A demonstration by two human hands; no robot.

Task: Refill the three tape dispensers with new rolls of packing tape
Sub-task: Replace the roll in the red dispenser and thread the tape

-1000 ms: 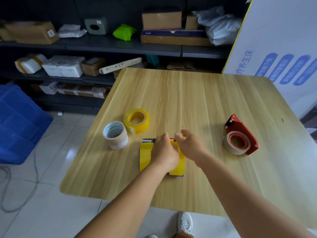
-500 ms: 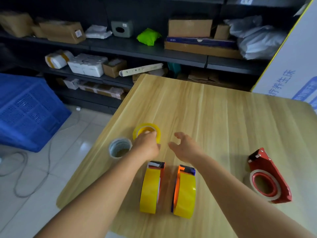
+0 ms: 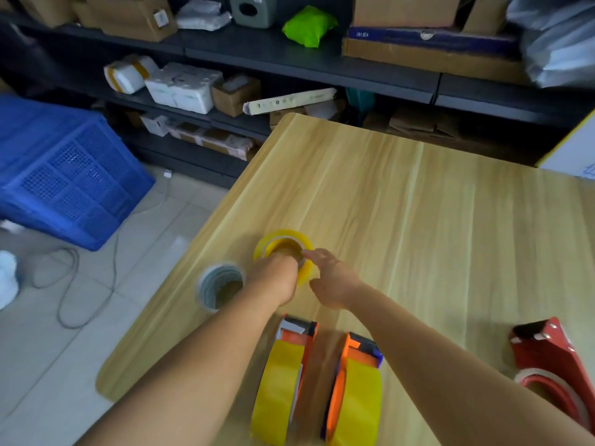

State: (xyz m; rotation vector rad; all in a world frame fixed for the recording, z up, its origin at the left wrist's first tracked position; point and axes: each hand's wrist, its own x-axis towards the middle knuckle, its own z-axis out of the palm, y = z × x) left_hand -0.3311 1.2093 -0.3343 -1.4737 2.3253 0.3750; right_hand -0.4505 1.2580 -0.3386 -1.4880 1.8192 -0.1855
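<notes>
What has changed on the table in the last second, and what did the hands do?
Both hands left the two orange dispensers with yellow tape and reached forward. The left hand now closes on the loose yellow tape roll; the right hand comes open beside it. The pale tape roll and red dispenser stayed put.

Far table (image 3: 450,194) bare; white roll (image 3: 220,284) apparently crowds yellow roll (image 3: 283,252).
</notes>
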